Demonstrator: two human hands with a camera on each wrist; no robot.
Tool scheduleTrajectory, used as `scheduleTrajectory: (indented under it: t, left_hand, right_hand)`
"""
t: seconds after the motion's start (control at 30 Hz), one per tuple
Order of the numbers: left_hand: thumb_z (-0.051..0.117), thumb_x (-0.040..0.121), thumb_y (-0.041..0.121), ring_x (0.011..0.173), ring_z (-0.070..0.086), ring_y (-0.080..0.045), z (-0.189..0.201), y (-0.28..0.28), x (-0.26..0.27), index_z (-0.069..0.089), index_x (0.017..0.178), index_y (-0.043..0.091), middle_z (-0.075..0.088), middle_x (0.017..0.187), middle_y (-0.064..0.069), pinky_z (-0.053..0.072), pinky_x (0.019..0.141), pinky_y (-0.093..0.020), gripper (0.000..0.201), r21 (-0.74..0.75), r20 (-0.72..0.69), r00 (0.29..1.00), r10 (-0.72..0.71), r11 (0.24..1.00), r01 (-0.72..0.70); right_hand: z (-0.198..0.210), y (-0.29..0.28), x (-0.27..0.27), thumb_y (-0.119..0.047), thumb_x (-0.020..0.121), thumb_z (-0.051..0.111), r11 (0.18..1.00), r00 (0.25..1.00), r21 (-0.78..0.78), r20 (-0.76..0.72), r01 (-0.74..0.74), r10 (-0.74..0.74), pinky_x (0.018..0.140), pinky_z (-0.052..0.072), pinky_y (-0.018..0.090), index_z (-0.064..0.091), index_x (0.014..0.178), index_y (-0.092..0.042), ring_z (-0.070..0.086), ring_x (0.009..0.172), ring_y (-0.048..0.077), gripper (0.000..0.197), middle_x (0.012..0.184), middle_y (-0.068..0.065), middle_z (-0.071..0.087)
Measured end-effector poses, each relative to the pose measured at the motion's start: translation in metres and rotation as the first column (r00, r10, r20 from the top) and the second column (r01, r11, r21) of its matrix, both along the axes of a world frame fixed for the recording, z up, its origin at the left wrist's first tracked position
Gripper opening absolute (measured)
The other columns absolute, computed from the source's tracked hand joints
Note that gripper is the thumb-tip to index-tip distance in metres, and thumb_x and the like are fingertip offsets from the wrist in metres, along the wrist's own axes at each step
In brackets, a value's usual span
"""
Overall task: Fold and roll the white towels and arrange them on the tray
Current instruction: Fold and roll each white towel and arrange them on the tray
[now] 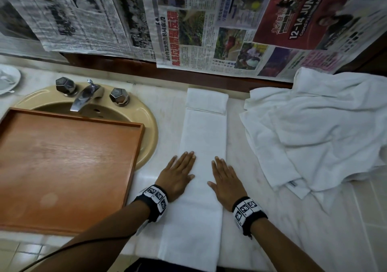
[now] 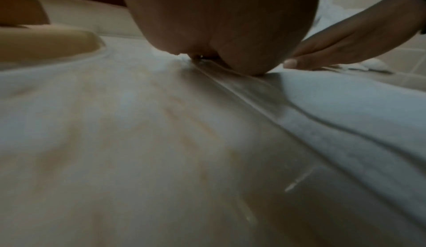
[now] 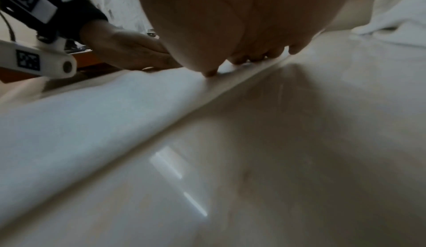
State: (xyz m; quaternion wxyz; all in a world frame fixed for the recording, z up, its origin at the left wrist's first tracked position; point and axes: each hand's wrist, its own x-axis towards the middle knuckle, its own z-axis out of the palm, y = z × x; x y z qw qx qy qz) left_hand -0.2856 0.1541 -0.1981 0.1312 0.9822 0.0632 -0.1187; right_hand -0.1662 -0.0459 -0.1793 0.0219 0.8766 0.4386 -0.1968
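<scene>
A white towel (image 1: pixel 202 137), folded into a long narrow strip, lies on the counter and runs from the wall to the near edge. Its far end is folded back on itself. My left hand (image 1: pixel 178 174) lies flat on the strip's left side, fingers straight. My right hand (image 1: pixel 225 177) lies flat on its right side the same way. In the left wrist view the towel's edge (image 2: pixel 345 116) runs under my palm (image 2: pixel 219 23). The right wrist view shows my fingertips (image 3: pixel 258 57) pressing the towel (image 3: pixel 92 114). An empty wooden tray (image 1: pixel 62 167) sits to the left.
A heap of loose white towels (image 1: pixel 318 129) covers the counter to the right. The tray partly overlaps a beige sink (image 1: pixel 149 131) with a chrome tap (image 1: pixel 83 97). Newspaper sheets (image 1: pixel 209 24) hang on the wall behind. A white dish (image 1: pixel 8 79) sits far left.
</scene>
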Motion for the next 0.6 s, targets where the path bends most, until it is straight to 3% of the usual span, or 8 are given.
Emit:
scheduleTrajectory:
  t: [0.1, 0.2, 0.33, 0.4, 0.47, 0.5, 0.6]
  left_hand:
    - [0.015, 0.106, 0.043, 0.149, -0.018, -0.017, 0.007, 0.001, -0.004, -0.011, 0.156, 0.014, -0.019, 0.162, -0.001, -0.001, 0.123, -0.041, 0.063, -0.008, -0.030, 0.996, 0.081, 0.997, -0.081]
    - [0.015, 0.106, 0.042, 0.149, -0.018, -0.015, 0.008, -0.020, -0.012, -0.009, 0.156, 0.014, -0.016, 0.162, -0.001, -0.003, 0.123, -0.039, 0.062, -0.043, 0.017, 0.999, 0.047, 0.998, -0.046]
    - [0.015, 0.107, 0.043, 0.149, -0.018, -0.013, 0.000, -0.039, -0.036, -0.007, 0.157, 0.017, -0.013, 0.163, 0.002, -0.004, 0.123, -0.039, 0.061, -0.020, 0.000, 1.000, -0.004, 1.000, 0.004]
    - [0.014, 0.105, 0.047, 0.150, -0.013, -0.015, -0.003, -0.033, -0.043, -0.006, 0.157, 0.018, -0.011, 0.164, 0.002, 0.000, 0.122, -0.041, 0.062, 0.024, -0.001, 0.998, 0.058, 0.998, -0.058]
    - [0.012, 0.104, 0.049, 0.150, -0.013, -0.016, 0.000, -0.027, -0.046, -0.006, 0.157, 0.017, -0.014, 0.163, 0.001, 0.002, 0.122, -0.042, 0.064, 0.046, -0.031, 0.993, 0.111, 0.993, -0.110]
    - [0.012, 0.104, 0.048, 0.150, -0.014, -0.016, 0.001, -0.029, -0.046, -0.008, 0.157, 0.016, -0.015, 0.163, 0.000, 0.001, 0.123, -0.042, 0.065, 0.044, -0.032, 0.991, 0.127, 0.991, -0.126]
    - [0.013, 0.106, 0.044, 0.149, -0.018, -0.015, 0.007, -0.051, -0.050, -0.010, 0.156, 0.015, -0.018, 0.162, 0.000, -0.007, 0.122, -0.037, 0.063, -0.014, 0.005, 0.996, 0.091, 0.996, -0.091]
  right_hand:
    - [0.002, -0.002, -0.001, -0.051, 0.095, 0.006, 0.999, 0.999, -0.004, -0.017, 0.038, -0.038, 0.122, 0.001, 0.037, 0.010, 0.155, -0.004, 0.002, 0.150, 0.025, 0.076, 0.162, 0.013, -0.002]
    - [0.006, 0.002, -0.023, -0.050, 0.097, 0.010, 1.000, 1.000, 0.026, -0.023, 0.017, -0.016, 0.120, 0.009, 0.038, 0.017, 0.154, -0.003, 0.008, 0.150, 0.027, 0.074, 0.162, 0.014, 0.006]
    - [-0.001, -0.015, -0.047, -0.048, 0.097, 0.025, 1.000, 0.998, -0.016, -0.057, -0.014, 0.014, 0.117, 0.027, 0.039, 0.033, 0.149, -0.005, 0.031, 0.144, 0.026, 0.068, 0.158, 0.013, 0.026]
    - [0.000, -0.024, -0.046, -0.048, 0.098, 0.025, 0.999, 0.999, 0.019, -0.021, 0.044, -0.044, 0.121, 0.015, 0.037, 0.027, 0.151, -0.005, 0.027, 0.146, 0.026, 0.069, 0.160, 0.014, 0.018]
    - [0.001, -0.032, -0.043, -0.047, 0.102, 0.015, 0.996, 0.996, -0.002, 0.001, 0.084, -0.084, 0.121, -0.002, 0.035, 0.006, 0.154, -0.003, 0.005, 0.150, 0.027, 0.069, 0.160, 0.015, -0.006]
    - [0.001, -0.033, -0.044, -0.047, 0.101, 0.008, 0.996, 0.996, -0.010, 0.010, 0.094, -0.094, 0.121, -0.006, 0.036, 0.001, 0.153, -0.002, -0.001, 0.151, 0.028, 0.070, 0.159, 0.016, -0.012]
    - [0.009, -0.030, -0.067, -0.048, 0.091, -0.006, 0.996, 0.999, 0.084, -0.001, 0.035, -0.035, 0.119, -0.006, 0.035, 0.004, 0.154, -0.002, -0.005, 0.150, 0.026, 0.079, 0.160, 0.013, -0.010]
